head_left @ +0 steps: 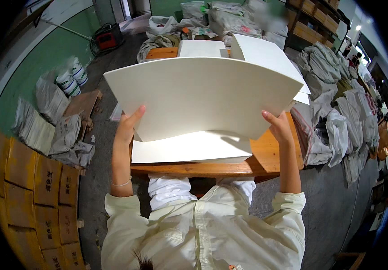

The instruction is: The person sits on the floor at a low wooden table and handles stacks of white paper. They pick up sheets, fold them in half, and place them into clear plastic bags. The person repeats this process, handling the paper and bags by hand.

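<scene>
A wide stack of white paper sheets [207, 94] stands tilted up in front of me, bowed along its top edge. My left hand [128, 123] grips its left side, thumb on the near face and fingers hidden behind. At the right side my right hand [278, 124] holds it the same way. Beneath its lower edge, more white sheets [180, 150] lie on the orange wooden table [266, 155]. Behind the raised paper are further white stacks, one low pile [201, 48] and a larger one [266, 51] to its right.
Stacked brown cartons [27, 180] stand at the lower left, with wrapped bundles [34, 123] and white buckets [70, 81] beyond. Grey sacks [324, 76] crowd the right side. More white bags [230, 20] sit behind the table. A red and black machine [107, 39] is on the floor.
</scene>
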Tool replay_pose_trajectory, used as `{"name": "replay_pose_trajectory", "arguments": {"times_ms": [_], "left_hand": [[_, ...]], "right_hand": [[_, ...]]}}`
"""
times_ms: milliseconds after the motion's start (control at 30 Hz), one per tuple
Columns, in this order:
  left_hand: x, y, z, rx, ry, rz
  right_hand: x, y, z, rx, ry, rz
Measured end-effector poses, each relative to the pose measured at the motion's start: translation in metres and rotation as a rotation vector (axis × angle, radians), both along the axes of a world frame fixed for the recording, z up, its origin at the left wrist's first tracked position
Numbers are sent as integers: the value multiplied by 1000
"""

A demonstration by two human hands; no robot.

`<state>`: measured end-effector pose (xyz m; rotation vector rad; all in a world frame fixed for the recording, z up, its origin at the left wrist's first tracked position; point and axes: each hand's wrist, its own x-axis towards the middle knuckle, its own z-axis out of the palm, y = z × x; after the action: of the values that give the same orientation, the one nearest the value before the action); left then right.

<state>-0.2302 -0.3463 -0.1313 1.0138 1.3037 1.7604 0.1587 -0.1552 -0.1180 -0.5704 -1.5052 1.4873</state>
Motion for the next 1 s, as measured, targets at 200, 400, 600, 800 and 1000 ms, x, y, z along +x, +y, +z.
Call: {"name": "replay_pose_trajectory", "arguments": {"times_ms": [200, 400, 600, 800, 1000], "left_hand": [[-9, -3, 15, 36, 94, -81], [-11, -6, -14, 119, -80, -68], [-5, -2, -13, -60, 264, 37], [-63, 22, 8, -25, 256, -85], [-175, 57, -89, -816, 894, 480]], "right_hand": [[6, 13, -5, -38, -107, 78], [5, 12, -14, 37, -74, 154], [7, 3, -30, 190, -341, -105], [34, -26, -8, -20, -87, -155], [86, -43, -57, -174, -146, -150]]}}
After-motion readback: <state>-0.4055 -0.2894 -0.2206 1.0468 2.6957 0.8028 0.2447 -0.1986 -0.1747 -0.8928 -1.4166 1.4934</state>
